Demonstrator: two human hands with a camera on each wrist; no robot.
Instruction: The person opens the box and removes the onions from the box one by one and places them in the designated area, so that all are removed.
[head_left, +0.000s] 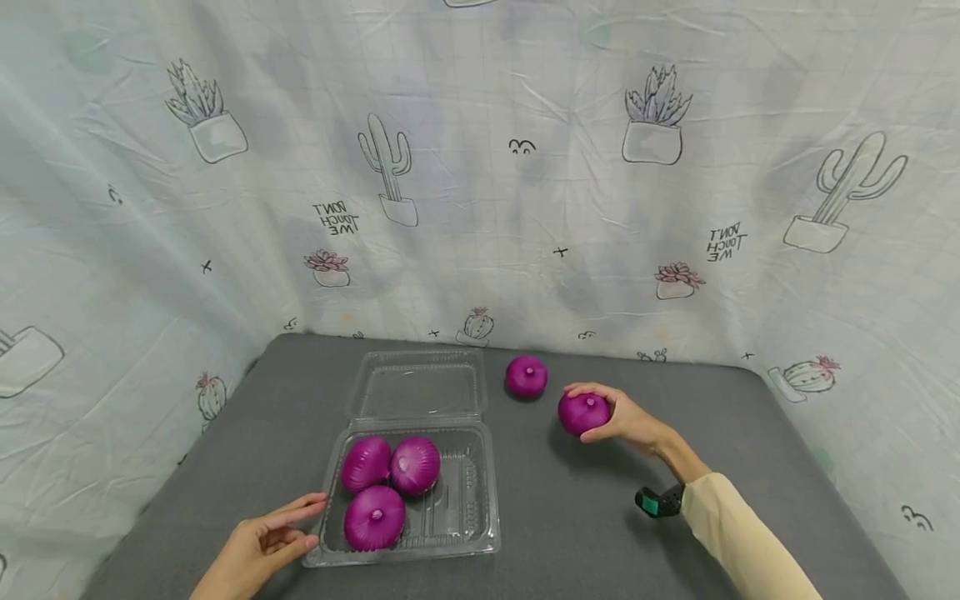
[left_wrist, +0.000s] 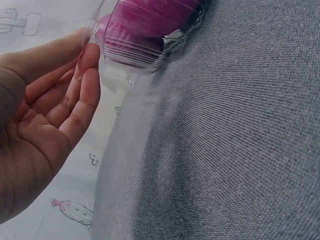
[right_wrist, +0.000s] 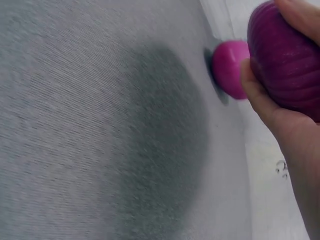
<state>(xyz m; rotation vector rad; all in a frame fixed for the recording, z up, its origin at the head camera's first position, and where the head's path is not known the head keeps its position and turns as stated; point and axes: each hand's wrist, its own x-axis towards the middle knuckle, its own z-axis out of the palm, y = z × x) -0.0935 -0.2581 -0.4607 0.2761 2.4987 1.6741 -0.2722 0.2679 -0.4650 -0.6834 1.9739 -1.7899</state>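
Observation:
My left hand (head_left: 258, 546) is at the left edge of a clear plastic clamshell container (head_left: 491, 500), its fingertips right at the rim and the thumb apart from the forefinger. Three purple onions sit inside, one near the front (head_left: 375, 518), one at the back left (head_left: 366, 463) and one beside it (head_left: 415, 465). My right hand (head_left: 626, 421) grips another purple onion (head_left: 583, 413) between thumb and fingers; in the right wrist view this onion (right_wrist: 285, 60) is above the grey table. A further onion (head_left: 527, 377) rests on the table behind it.
The container's lid (head_left: 420, 387) lies folded back towards the rear. A grey cloth (head_left: 555, 525) covers the table. Behind and at both sides hangs a pale curtain (head_left: 480, 208) printed with cacti. A dark band with a green patch (head_left: 660, 502) is at the right wrist.

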